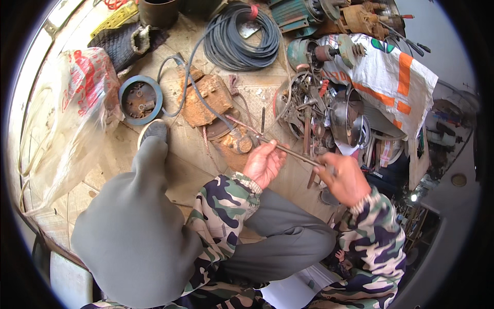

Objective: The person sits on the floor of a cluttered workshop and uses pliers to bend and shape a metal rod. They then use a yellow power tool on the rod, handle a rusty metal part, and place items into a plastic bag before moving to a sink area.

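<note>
A long, thin metal rod (296,154) slants across the middle, held by both hands. My left hand (263,164) pinches it near its left part with thumb and forefinger, other fingers curled below. My right hand (342,177) is closed on its right end. The rod's far end reaches toward a rusty pump-like unit (206,100), where a grey cable (211,110) runs over the casting to a fitting (242,139). A pinkish rope (205,139) hangs by the unit. A short dark bar (263,119) lies upright in the picture, just beyond the rod.
Behind are a coiled cable (224,51), a green motor (290,15) and a blue ring part (124,100). At left lies a plastic bag (82,85). Mixed metal tools and parts (350,116) crowd the right beside a white-and-orange sack (391,74). My shoe (157,131) rests on the tiled floor (180,167).
</note>
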`<state>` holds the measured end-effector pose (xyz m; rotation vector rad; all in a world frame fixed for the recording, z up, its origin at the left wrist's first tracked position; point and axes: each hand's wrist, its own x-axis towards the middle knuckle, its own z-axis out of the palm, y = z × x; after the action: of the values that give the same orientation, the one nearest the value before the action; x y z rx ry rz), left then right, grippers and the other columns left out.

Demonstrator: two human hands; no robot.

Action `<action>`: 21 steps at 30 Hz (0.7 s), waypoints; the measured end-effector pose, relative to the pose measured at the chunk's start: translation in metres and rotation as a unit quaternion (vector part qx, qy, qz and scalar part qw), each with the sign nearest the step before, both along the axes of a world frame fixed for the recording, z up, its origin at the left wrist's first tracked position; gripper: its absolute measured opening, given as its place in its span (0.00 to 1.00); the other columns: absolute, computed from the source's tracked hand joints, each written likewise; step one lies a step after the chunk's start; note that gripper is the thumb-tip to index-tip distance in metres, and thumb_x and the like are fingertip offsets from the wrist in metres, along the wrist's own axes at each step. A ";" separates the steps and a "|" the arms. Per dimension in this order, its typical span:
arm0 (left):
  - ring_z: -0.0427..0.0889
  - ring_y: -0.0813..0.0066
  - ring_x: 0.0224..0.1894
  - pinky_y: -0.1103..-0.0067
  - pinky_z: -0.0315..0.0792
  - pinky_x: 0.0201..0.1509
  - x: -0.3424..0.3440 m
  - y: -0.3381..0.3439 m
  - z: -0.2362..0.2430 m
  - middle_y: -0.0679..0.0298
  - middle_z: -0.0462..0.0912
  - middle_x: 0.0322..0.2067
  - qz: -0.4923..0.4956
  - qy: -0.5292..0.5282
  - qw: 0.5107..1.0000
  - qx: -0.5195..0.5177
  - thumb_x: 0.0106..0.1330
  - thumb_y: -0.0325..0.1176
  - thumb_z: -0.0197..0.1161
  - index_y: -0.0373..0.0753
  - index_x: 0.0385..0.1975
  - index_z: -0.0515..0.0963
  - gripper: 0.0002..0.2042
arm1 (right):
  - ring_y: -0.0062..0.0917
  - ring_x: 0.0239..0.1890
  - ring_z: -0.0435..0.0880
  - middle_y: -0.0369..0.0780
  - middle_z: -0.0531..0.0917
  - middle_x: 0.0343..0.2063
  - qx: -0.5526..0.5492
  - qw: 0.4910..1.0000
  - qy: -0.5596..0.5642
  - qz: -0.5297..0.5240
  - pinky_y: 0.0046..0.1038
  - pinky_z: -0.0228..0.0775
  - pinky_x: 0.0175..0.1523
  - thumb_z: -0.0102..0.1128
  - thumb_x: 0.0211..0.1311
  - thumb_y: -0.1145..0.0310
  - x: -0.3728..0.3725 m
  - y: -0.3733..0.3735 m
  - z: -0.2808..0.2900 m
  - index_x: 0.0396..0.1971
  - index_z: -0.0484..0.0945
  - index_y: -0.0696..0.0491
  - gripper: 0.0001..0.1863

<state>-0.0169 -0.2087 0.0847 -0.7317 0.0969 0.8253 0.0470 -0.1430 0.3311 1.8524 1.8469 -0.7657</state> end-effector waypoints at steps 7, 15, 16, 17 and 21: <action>0.84 0.69 0.34 0.76 0.80 0.39 -0.024 -0.026 0.003 0.53 0.82 0.39 0.045 -0.094 0.992 0.067 0.72 0.37 0.53 0.38 0.39 0.74 0.09 | 0.26 0.23 0.70 0.35 0.67 0.19 0.101 0.850 -0.061 0.513 0.29 0.63 0.32 0.58 0.48 0.71 -0.012 -0.029 0.030 0.43 0.81 0.58 0.19; 0.81 0.72 0.30 0.77 0.77 0.36 -0.023 -0.046 -0.024 0.59 0.83 0.34 0.034 -0.075 0.996 0.039 0.71 0.38 0.52 0.40 0.39 0.74 0.09 | 0.23 0.24 0.69 0.33 0.66 0.19 0.077 0.817 -0.064 0.568 0.27 0.63 0.36 0.57 0.47 0.70 -0.025 -0.035 0.005 0.42 0.81 0.61 0.20; 0.81 0.72 0.30 0.77 0.76 0.35 -0.023 -0.046 -0.024 0.59 0.83 0.34 0.031 -0.069 0.996 0.036 0.71 0.38 0.52 0.40 0.39 0.74 0.09 | 0.23 0.24 0.70 0.34 0.67 0.19 0.077 0.815 -0.064 0.570 0.27 0.65 0.37 0.57 0.47 0.70 -0.025 -0.035 0.004 0.42 0.81 0.62 0.20; 0.81 0.72 0.30 0.77 0.76 0.35 -0.023 -0.046 -0.024 0.59 0.83 0.34 0.029 -0.063 0.997 0.033 0.71 0.38 0.52 0.40 0.39 0.74 0.09 | 0.24 0.25 0.71 0.34 0.67 0.20 0.085 0.808 -0.062 0.580 0.28 0.66 0.40 0.56 0.47 0.70 -0.026 -0.034 0.004 0.42 0.81 0.62 0.20; 0.81 0.72 0.29 0.77 0.75 0.35 -0.028 -0.042 -0.023 0.59 0.83 0.34 0.045 -0.073 0.996 0.019 0.71 0.37 0.52 0.40 0.39 0.74 0.09 | 0.25 0.28 0.73 0.34 0.70 0.21 0.114 0.773 -0.052 0.622 0.34 0.70 0.53 0.54 0.48 0.69 -0.025 -0.030 0.000 0.42 0.81 0.62 0.20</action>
<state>-0.0444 -0.2503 0.0620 -0.7614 -0.0833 0.8546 0.0220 -0.1735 0.3312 0.3713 2.5269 0.0691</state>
